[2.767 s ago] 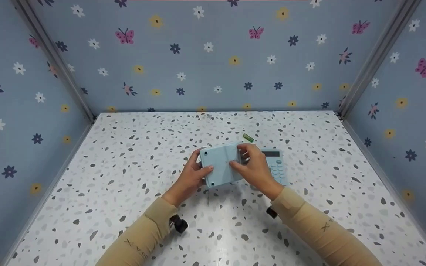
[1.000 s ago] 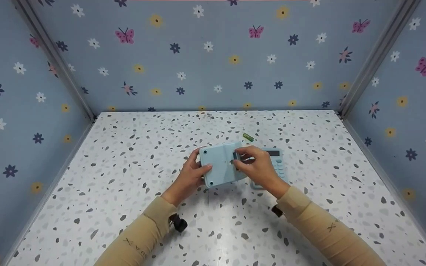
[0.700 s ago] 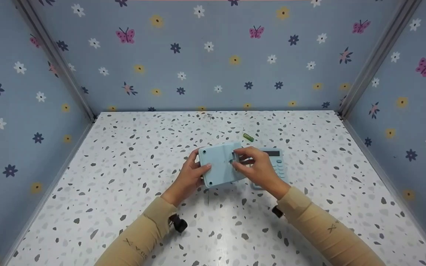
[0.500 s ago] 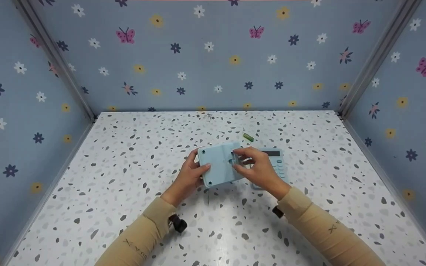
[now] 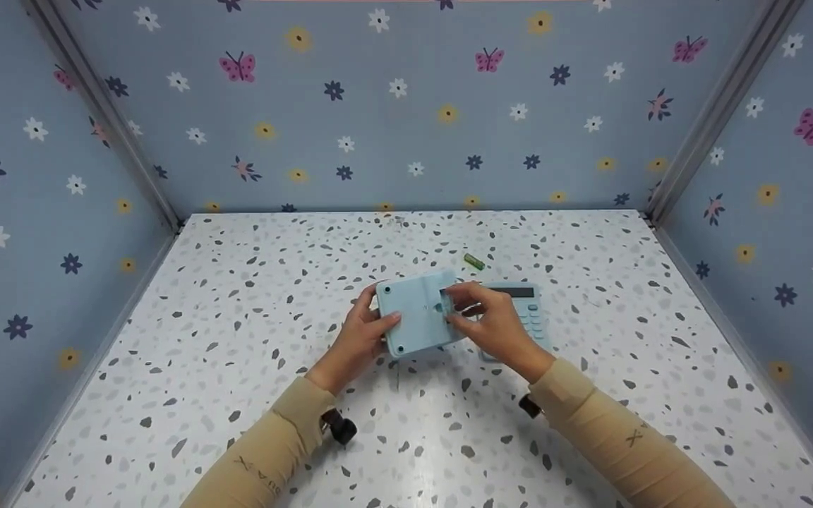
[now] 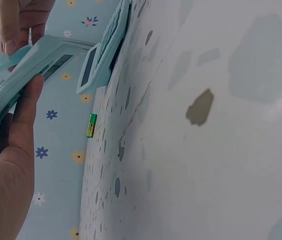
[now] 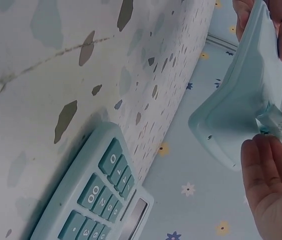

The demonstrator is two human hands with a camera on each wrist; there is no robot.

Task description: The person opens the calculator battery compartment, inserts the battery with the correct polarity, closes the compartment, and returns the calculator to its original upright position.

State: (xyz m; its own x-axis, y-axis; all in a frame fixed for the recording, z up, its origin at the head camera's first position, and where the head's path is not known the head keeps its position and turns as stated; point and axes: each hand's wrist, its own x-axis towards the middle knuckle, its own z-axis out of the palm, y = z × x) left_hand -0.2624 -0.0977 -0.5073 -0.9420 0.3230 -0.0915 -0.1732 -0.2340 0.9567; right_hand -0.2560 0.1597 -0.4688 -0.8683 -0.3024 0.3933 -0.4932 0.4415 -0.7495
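Observation:
My left hand (image 5: 360, 335) grips a light blue calculator (image 5: 410, 317) by its left side, thumb on the back, above the table. The back faces up, with dark round feet at the left corners. Between thumb and fingers my right hand (image 5: 495, 321) pinches a small light blue battery cover (image 7: 279, 124), tilted up at the opening in the calculator's back. In the left wrist view the battery cover (image 6: 11, 59) stands off the back. What lies inside the opening is mostly hidden by the right fingers.
A second light blue calculator (image 5: 530, 321) lies keys up on the speckled table (image 5: 272, 282), partly behind the right hand. Beyond the hands lies a green battery (image 5: 474, 262). Patterned walls (image 5: 406, 106) enclose the back and sides.
Earlier the right hand pressed on the calculator's back; now it has pulled the battery cover up from the opening. The held calculator has shifted slightly left. The battery has stayed put.

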